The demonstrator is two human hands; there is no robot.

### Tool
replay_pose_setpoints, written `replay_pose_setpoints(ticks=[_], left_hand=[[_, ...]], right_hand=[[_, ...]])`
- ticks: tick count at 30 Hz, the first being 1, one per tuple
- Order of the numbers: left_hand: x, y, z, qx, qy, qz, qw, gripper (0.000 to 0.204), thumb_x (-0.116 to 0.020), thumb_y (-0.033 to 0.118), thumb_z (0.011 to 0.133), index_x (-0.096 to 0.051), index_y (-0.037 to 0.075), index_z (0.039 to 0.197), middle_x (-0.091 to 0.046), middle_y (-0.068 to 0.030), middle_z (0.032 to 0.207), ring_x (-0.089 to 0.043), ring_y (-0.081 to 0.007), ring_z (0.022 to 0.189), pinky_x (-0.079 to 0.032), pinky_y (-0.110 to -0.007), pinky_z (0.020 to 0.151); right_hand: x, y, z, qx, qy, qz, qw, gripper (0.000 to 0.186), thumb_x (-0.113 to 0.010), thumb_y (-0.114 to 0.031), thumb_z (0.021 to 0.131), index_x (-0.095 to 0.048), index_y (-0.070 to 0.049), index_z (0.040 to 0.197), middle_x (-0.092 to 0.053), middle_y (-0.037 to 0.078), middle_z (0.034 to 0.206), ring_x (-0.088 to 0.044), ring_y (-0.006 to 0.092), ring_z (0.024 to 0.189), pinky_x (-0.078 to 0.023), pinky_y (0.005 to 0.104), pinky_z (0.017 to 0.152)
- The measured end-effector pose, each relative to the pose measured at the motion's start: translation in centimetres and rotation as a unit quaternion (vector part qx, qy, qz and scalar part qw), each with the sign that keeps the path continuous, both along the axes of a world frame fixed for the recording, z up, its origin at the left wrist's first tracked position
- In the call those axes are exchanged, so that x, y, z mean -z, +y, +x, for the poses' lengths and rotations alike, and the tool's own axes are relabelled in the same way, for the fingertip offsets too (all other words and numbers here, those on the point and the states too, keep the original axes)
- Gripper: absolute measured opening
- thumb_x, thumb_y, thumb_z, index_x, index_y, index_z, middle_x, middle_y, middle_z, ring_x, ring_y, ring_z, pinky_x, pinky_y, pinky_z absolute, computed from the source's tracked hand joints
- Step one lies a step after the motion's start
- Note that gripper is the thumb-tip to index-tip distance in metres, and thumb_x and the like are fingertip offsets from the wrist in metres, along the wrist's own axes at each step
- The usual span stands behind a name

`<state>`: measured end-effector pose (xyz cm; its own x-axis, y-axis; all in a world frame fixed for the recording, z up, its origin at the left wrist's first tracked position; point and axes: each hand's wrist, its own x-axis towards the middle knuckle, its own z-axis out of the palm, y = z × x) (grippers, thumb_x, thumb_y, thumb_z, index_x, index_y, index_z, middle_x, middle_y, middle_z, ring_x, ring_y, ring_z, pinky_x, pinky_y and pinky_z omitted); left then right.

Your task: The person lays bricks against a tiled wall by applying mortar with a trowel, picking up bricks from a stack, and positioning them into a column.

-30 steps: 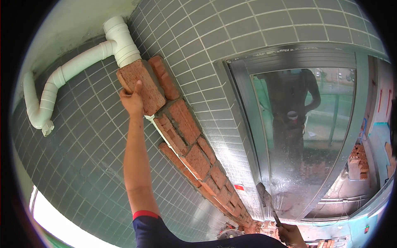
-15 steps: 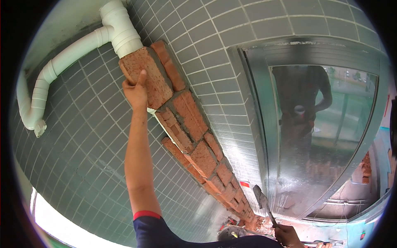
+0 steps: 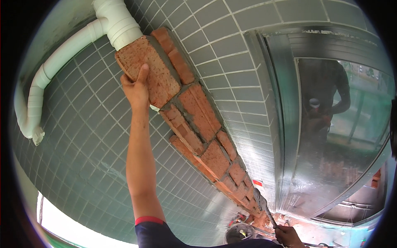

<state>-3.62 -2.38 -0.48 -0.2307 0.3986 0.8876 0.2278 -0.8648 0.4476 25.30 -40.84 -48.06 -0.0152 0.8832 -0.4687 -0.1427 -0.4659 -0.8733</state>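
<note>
High on a narrow column of red bricks [image 3: 198,111], my left hand [image 3: 136,89] grips the left edge of a wide brick [image 3: 149,70], thumb on its face. That brick sits right below a white drain pipe [image 3: 120,25], next to thinner upright bricks [image 3: 175,58] with grey mortar along the joint. Low at the right, my right hand [image 3: 287,235] is closed round the handle of a trowel [image 3: 264,206]. The trowel's blade, grey with mortar, is near the lower part of the column; whether it touches the bricks I cannot tell.
Grey tiled walls [image 3: 95,124] meet behind the column. A curved white pipe branch [image 3: 62,53] hangs at the left. On the right is a metal-framed glass window [image 3: 331,136] with reflections. A round bucket [image 3: 240,233] stands below, near rubble at the column's foot.
The view has shifted a little, with the window now further right. My left hand stays on the brick. The trowel's blade has come closer to the column, and more of the bucket shows.
</note>
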Motion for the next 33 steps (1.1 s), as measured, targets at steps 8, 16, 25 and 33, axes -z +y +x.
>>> replay_pose_setpoints(ticks=[8, 16, 25, 33], left_hand=[[0.1, 0.2, 0.4, -0.028, 0.02, 0.004, 0.999, 0.055, -0.08, 0.031, 0.078, -0.047, -0.003, 0.107, -0.058, -0.013, 0.104, -0.056, -0.0194, 0.095, -0.044, -0.03, 0.089], [-0.1, 0.8, -0.3, -0.026, 0.035, 0.018, 0.999, 0.054, -0.079, 0.029, 0.078, -0.046, -0.003, 0.106, -0.058, -0.0131, 0.103, -0.055, -0.0187, 0.094, -0.045, -0.029, 0.086], [-0.3, 0.5, 0.4, -0.043, 0.039, 0.006, 0.998, 0.055, -0.079, 0.029, 0.078, -0.043, -0.001, 0.106, -0.057, -0.0142, 0.103, -0.055, -0.0199, 0.095, -0.044, -0.03, 0.087], [0.2, -0.3, -0.4, -0.067, 0.049, -0.013, 0.997, 0.056, -0.078, 0.031, 0.078, -0.041, -0.001, 0.106, -0.057, -0.0156, 0.103, -0.056, -0.022, 0.096, -0.044, -0.032, 0.088]], right_hand=[[-0.2, 3.5, -0.1, -0.04, 0.004, -0.014, 0.999, 0.034, -0.059, -0.031, 0.093, -0.065, -0.003, 0.112, -0.051, -0.003, 0.06, -0.043, 0.0067, 0.046, -0.034, 0.0235, 0.041], [-1.8, 7.0, -0.2, -0.062, 0.06, 0.036, 0.996, 0.031, -0.062, -0.03, 0.091, -0.066, -0.006, 0.109, -0.048, -0.004, 0.057, -0.041, 0.0057, 0.045, -0.031, 0.0234, 0.04], [-14.4, 13.6, 2.7, -0.142, -0.012, 0.248, 0.958, 0.03, -0.057, -0.024, 0.095, -0.059, -0.003, 0.118, -0.047, -0.004, 0.066, -0.043, 0.0057, 0.054, -0.036, 0.0238, 0.049], [-33.3, 17.9, 2.1, -0.081, -0.034, 0.431, 0.898, 0.043, -0.055, -0.019, 0.096, -0.044, -0.007, 0.136, -0.055, 0.002, 0.072, -0.044, 0.006, 0.048, -0.034, 0.0206, 0.041]])
